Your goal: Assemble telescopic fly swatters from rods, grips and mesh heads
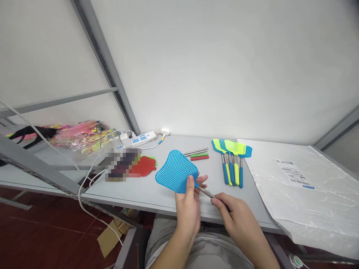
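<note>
A blue fly swatter [176, 172] with a perforated head is held above the front of the table. My left hand [188, 201] grips the base of its head, thumb on top. My right hand [238, 211] is closed round the metal rod [206, 192] of the same swatter; the handle end is hidden in that hand. Behind lie bare metal rods [196, 151], a green grip [199, 154] and a red grip [200, 158]. Several blue and yellow swatters [235, 147] lie in a row to the right. A red swatter head [144, 166] rests at the left, over a green one.
A white power strip [143, 139] with plugs and cables stands at the back left. White plastic packaging [316, 201] with a label covers the table's right side. Bagged colourful items [84, 136] lie on the left shelf, past a grey metal post [106, 63].
</note>
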`<state>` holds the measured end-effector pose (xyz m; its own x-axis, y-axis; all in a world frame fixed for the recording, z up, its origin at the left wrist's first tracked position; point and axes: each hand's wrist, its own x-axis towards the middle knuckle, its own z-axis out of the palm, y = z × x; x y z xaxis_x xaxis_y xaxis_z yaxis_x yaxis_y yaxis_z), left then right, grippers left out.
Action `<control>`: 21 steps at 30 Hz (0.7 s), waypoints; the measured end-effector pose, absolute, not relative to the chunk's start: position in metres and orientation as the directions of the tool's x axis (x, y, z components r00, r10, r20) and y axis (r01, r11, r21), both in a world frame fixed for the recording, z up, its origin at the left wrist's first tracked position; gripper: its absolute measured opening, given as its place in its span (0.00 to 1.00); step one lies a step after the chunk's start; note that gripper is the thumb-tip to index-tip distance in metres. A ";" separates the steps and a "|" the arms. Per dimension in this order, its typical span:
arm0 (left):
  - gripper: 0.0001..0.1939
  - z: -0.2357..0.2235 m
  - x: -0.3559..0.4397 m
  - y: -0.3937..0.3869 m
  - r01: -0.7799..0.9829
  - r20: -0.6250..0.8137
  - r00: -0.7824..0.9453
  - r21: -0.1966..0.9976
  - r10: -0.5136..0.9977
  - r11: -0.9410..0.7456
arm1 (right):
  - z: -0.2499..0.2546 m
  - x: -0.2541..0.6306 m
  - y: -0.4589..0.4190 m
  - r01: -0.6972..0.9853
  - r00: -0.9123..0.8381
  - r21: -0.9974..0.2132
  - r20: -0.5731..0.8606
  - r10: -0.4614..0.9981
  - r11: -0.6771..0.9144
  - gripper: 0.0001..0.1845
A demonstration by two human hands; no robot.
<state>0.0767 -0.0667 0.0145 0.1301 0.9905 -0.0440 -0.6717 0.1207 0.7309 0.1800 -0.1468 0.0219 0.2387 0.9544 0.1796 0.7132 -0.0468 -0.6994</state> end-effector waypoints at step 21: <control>0.21 0.027 0.224 0.066 0.129 0.079 0.649 0.969 0.757 -0.212 | 0.007 0.235 -0.109 0.607 0.693 -0.721 0.274 0.667 -0.334 0.16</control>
<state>0.2242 0.0658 0.0269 0.6485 0.7571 0.0791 0.1292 -0.2119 0.9687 0.2354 -0.1094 0.0067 0.6925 0.6674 0.2738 0.6072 -0.3345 -0.7207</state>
